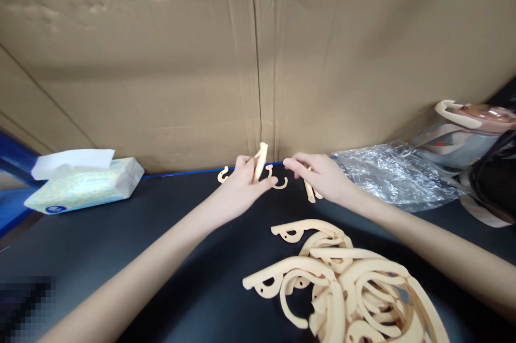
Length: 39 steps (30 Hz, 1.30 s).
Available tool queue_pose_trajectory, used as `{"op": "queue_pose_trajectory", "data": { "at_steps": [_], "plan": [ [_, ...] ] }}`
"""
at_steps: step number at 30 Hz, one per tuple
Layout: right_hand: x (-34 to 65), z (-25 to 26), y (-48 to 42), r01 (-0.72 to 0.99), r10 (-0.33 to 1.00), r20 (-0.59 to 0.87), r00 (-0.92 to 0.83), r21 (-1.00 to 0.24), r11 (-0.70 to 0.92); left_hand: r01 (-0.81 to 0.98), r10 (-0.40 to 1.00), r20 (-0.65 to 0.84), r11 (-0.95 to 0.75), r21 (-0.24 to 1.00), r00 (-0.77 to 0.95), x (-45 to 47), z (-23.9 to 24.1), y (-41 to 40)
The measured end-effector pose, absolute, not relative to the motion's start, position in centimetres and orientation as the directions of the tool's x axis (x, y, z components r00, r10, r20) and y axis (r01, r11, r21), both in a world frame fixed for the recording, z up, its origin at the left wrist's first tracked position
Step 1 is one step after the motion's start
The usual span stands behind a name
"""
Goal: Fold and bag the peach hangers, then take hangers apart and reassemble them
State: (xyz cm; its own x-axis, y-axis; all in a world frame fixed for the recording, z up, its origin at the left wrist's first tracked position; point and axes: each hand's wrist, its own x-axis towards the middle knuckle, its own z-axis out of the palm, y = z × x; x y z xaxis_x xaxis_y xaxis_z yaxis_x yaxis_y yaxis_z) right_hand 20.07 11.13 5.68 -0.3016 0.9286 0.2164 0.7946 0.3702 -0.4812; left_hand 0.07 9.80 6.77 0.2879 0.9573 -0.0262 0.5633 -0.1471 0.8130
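My left hand point(242, 184) is closed round a cream plastic curved piece point(260, 160) that stands upright between thumb and fingers. My right hand point(322, 175) reaches beside it with fingers stretched toward that piece; a small cream piece point(309, 192) shows under the hand, and I cannot tell whether the hand holds it. Small cream hook-shaped pieces point(280, 184) lie on the black table point(161, 246) just behind the hands. A heap of larger cream curved parts point(346, 289) lies in front of my right forearm.
A cardboard wall point(258, 52) closes the back of the table. A tissue pack point(86, 181) lies at the left. Crumpled clear plastic point(387, 173) and a bag with cream parts point(467, 117) sit at the right.
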Motion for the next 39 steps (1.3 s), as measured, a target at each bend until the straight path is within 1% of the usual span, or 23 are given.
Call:
{"op": "queue_pose_trajectory", "data": {
  "at_steps": [1, 2, 4, 6, 8, 10, 13, 17, 20, 22, 23, 25, 27, 28, 29, 30, 32, 33, 34, 36, 37, 38, 39],
  "plan": [
    [19.7, 5.9, 10.7, 0.675, 0.908, 0.238, -0.344, -0.609, 0.416, 0.59, 0.939, 0.025, -0.236, 0.772, 0.343, 0.3, 6.8, 9.3],
    [19.3, 6.0, 10.3, 0.557, 0.891, 0.268, -0.367, -0.703, 0.442, 0.602, 0.913, 0.066, -0.319, 0.732, 0.403, 0.5, 6.8, 8.8],
    [19.0, 6.2, 9.9, 0.399, 0.872, 0.314, -0.376, -0.794, 0.458, 0.58, 0.865, 0.109, -0.417, 0.7, 0.49, 0.8, 6.8, 7.9],
    [19.2, 6.4, 10.0, 0.322, 0.87, 0.348, -0.349, -0.828, 0.46, 0.534, 0.841, 0.15, -0.457, 0.711, 0.52, 1.0, 7.2, 7.4],
    [19.7, 6.9, 10.3, 0.298, 0.878, 0.376, -0.296, -0.837, 0.458, 0.498, 0.843, 0.203, -0.47, 0.728, 0.499, 1.2, 8.0, 7.1],
    [20.4, 7.5, 10.6, 0.286, 0.872, 0.433, -0.226, -0.827, 0.485, 0.478, 0.87, 0.232, -0.442, 0.759, 0.436, 1.3, 9.2, 7.0],
    [21.2, 8.3, 11.0, 0.287, 0.841, 0.518, -0.159, -0.79, 0.541, 0.428, 0.91, 0.212, -0.36, 0.829, 0.356, 1.2, 10.8, 7.2],
    [21.4, 9.1, 10.8, 0.352, 0.828, 0.517, -0.218, -0.749, 0.561, 0.314, 0.94, 0.23, -0.305, 0.899, 0.253, 0.9, 11.6, 7.5],
    [21.3, 9.4, 10.3, 0.395, 0.818, 0.499, -0.287, -0.716, 0.576, 0.332, 0.947, 0.18, -0.264, 0.905, 0.265, 0.6, 11.2, 7.9],
    [21.2, 9.5, 9.9, 0.477, 0.774, 0.54, -0.331, -0.612, 0.631, 0.378, 0.934, 0.112, -0.245, 0.893, 0.34, 0.5, 10.8, 8.2],
    [21.2, 9.5, 9.7, 0.549, 0.739, 0.57, -0.359, -0.512, 0.661, 0.392, 0.92, 0.085, -0.245, 0.887, 0.383, 0.4, 10.6, 8.2],
    [21.3, 9.5, 9.3, 0.714, 0.679, 0.595, -0.43, -0.237, 0.659, 0.397, 0.89, 0.08, -0.279, 0.874, 0.449, 0.5, 10.0, 8.2],
    [21.4, 9.3, 9.0, 0.818, 0.673, 0.557, -0.487, 0.021, 0.574, 0.412, 0.875, 0.141, -0.353, 0.84, 0.462, 0.9, 9.5, 8.0],
    [21.4, 9.2, 9.0, 0.842, 0.692, 0.523, -0.497, 0.1, 0.53, 0.439, 0.876, 0.183, -0.392, 0.809, 0.446, 1.1, 9.2, 7.8],
    [21.4, 9.0, 8.9, 0.853, 0.714, 0.488, -0.502, 0.143, 0.502, 0.479, 0.881, 0.219, -0.419, 0.771, 0.419, 1.4, 8.9, 7.6],
    [21.3, 8.8, 9.0, 0.858, 0.736, 0.454, -0.502, 0.154, 0.49, 0.526, 0.889, 0.245, -0.431, 0.733, 0.387, 1.7, 8.6, 7.5],
    [21.1, 8.4, 9.3, 0.861, 0.772, 0.404, -0.491, 0.091, 0.5, 0.615, 0.902, 0.27, -0.429, 0.662, 0.338, 2.2, 8.0, 7.4],
    [21.0, 8.2, 9.5, 0.857, 0.789, 0.387, -0.477, 0.007, 0.515, 0.648, 0.904, 0.274, -0.426, 0.632, 0.328, 2.3, 7.6, 7.4],
    [20.9, 8.0, 9.8, 0.839, 0.807, 0.371, -0.459, -0.116, 0.531, 0.674, 0.903, 0.275, -0.429, 0.602, 0.329, 2.4, 7.3, 7.5],
    [21.0, 8.0, 10.5, 0.735, 0.854, 0.335, -0.398, -0.441, 0.515, 0.717, 0.907, 0.238, -0.42, 0.557, 0.347, 2.5, 6.4, 8.0],
    [21.2, 8.1, 10.8, 0.645, 0.882, 0.31, -0.354, -0.601, 0.471, 0.733, 0.912, 0.201, -0.407, 0.545, 0.357, 2.4, 5.9, 8.4],
    [21.4, 8.3, 11.1, 0.543, 0.908, 0.284, -0.309, -0.731, 0.413, 0.747, 0.918, 0.154, -0.389, 0.54, 0.366, 2.3, 5.4, 8.8],
    [21.6, 8.6, 11.3, 0.447, 0.929, 0.257, -0.266, -0.821, 0.355, 0.756, 0.922, 0.104, -0.368, 0.542, 0.373, 2.1, 4.9, 9.4]
  ]
}}
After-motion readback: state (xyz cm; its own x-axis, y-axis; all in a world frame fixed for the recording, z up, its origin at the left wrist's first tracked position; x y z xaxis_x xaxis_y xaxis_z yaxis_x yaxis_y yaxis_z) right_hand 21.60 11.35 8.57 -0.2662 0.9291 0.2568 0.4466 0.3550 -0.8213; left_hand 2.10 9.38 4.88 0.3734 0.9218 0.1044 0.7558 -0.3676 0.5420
